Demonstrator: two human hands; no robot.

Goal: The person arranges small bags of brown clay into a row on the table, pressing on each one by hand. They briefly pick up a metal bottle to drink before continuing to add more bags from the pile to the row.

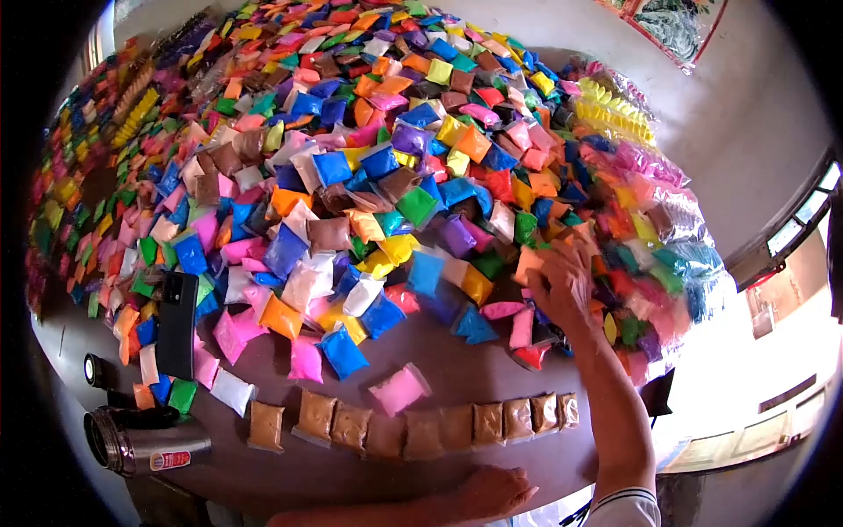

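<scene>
My right hand (562, 281) reaches into the right front of a large heap of small coloured packets (421, 202). Its bent fingers meet the edge of a peach-coloured packet (529, 263) and seem to pinch it; motion blurs them a little. My left hand (493, 492) rests loosely curled at the near table edge, nothing visible in it. Between the hands and the heap runs a curved row of light-brown packets (351, 426), side by side on the brown table (334, 479). A single pink packet (401, 388) lies just beyond that row.
At left a black phone (178, 325) leans upright against the heap. A metal flask (149, 442) lies on its side, with a dark round cap (95, 370) behind it. Clear bags of packets (654, 176) line the heap's right side. A window (803, 211) is at far right.
</scene>
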